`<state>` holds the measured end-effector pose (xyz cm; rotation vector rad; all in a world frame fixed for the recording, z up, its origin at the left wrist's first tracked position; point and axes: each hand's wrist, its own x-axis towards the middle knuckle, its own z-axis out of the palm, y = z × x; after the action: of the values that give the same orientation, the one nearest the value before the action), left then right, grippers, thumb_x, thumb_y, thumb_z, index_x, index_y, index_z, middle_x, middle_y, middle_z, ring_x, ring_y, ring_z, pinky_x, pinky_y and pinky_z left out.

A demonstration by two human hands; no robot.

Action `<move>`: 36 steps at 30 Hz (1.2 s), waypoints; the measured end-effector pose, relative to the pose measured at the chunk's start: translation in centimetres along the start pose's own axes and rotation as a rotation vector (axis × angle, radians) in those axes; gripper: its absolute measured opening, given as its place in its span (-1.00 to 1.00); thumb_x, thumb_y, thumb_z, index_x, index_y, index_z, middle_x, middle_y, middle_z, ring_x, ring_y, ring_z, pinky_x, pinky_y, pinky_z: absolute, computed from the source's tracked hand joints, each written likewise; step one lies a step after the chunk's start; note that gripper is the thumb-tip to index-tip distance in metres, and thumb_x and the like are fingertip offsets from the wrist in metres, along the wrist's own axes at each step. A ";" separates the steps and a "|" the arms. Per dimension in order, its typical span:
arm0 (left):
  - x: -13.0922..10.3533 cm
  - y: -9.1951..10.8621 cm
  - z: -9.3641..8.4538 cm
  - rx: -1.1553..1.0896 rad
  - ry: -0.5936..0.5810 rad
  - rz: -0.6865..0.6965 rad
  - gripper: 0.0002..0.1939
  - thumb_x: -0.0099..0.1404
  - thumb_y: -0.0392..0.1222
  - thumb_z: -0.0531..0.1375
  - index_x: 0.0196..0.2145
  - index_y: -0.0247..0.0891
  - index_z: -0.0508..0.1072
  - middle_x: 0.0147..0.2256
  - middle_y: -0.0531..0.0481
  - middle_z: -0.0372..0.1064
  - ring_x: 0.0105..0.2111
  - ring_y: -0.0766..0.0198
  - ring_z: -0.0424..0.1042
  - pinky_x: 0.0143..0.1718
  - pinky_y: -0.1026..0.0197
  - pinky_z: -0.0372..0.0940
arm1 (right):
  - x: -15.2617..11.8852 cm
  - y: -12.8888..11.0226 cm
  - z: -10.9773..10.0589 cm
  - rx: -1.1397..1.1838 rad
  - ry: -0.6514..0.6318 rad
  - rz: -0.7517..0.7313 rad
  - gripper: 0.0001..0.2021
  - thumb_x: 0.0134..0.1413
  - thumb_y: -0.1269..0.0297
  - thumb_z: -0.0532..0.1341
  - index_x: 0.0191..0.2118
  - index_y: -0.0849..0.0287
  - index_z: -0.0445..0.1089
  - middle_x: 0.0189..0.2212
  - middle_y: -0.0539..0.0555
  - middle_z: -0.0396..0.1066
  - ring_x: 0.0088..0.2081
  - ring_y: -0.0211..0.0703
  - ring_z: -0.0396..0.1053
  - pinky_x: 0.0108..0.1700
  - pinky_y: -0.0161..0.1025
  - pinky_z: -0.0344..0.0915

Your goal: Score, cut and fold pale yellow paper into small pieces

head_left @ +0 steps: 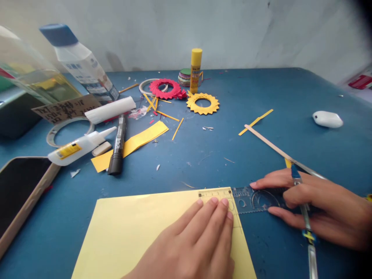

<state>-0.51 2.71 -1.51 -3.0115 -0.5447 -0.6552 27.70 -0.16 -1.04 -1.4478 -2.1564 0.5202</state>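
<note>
A yellow sheet of paper [124,228] lies at the front of the blue table. Across its upper right corner sits a clear ruler [244,199], which sticks out past the sheet's right edge. My left hand [200,240] rests flat on the sheet, its fingertips on the ruler's left part. With my right hand [319,205] I grip the ruler's right part between thumb and fingers, and a pen [306,221] is held in the same hand, its blue end pointing up. Faint pencil lines show near the sheet's right edge.
Behind the sheet are a black marker [118,145], yellow strips [142,138], a glue bottle [78,147] and a glue stick [195,69]. Red [167,88] and yellow [202,104] paper rings lie further back. A wooden stick [269,143] and a white object [328,119] are at right.
</note>
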 end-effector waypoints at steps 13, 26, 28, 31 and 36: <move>0.8 0.3 -0.3 -0.086 0.034 -0.032 -0.58 0.20 -0.29 0.03 -0.01 -0.53 0.40 -0.01 -0.23 0.39 -0.02 0.05 0.39 0.07 0.11 0.27 | 5.9 -4.7 -0.5 0.546 -0.068 0.385 -0.60 0.25 0.00 -0.07 -0.27 0.06 0.43 -0.48 0.00 0.40 -0.51 -0.28 0.30 -0.51 -0.35 0.23; 0.8 0.3 -0.3 -0.147 0.036 -0.049 -0.58 0.23 -0.24 0.08 -0.01 -0.52 0.41 -0.03 -0.23 0.41 0.01 0.03 0.36 0.14 0.11 0.19 | 10.0 -7.4 3.7 0.339 -0.185 0.131 -0.65 0.19 0.22 0.07 -0.55 0.24 0.39 -0.65 -0.04 0.35 -0.58 -0.34 0.29 -0.49 -0.38 0.16; 0.7 0.3 -0.4 -0.150 0.028 -0.052 -0.57 0.23 -0.23 0.08 0.00 -0.52 0.41 -0.03 -0.22 0.41 0.02 0.03 0.35 0.14 0.11 0.19 | 10.0 -7.4 3.6 0.328 -0.184 0.116 -0.66 0.19 0.24 0.07 -0.55 0.23 0.39 -0.64 -0.05 0.36 -0.56 -0.34 0.30 -0.46 -0.38 0.17; 0.7 0.3 -0.4 -0.155 0.017 -0.050 -0.57 0.24 -0.23 0.07 0.00 -0.52 0.41 -0.03 -0.22 0.41 0.02 0.03 0.36 0.14 0.10 0.19 | 10.1 -7.5 3.7 0.310 -0.184 0.106 -0.66 0.19 0.25 0.07 -0.55 0.23 0.39 -0.64 -0.06 0.36 -0.57 -0.35 0.30 -0.45 -0.38 0.17; 0.8 0.3 -0.4 -0.154 0.014 -0.044 -0.58 0.25 -0.23 0.05 0.00 -0.53 0.40 -0.04 -0.23 0.42 0.02 0.05 0.36 0.15 0.09 0.17 | 10.1 -7.5 3.8 0.287 -0.174 0.095 -0.67 0.19 0.26 0.07 -0.55 0.22 0.37 -0.63 -0.07 0.37 -0.57 -0.35 0.32 -0.45 -0.37 0.17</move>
<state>0.09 2.64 -0.82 -3.1427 -0.5870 -0.7537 16.67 6.32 1.91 -1.3919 -2.0446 0.9799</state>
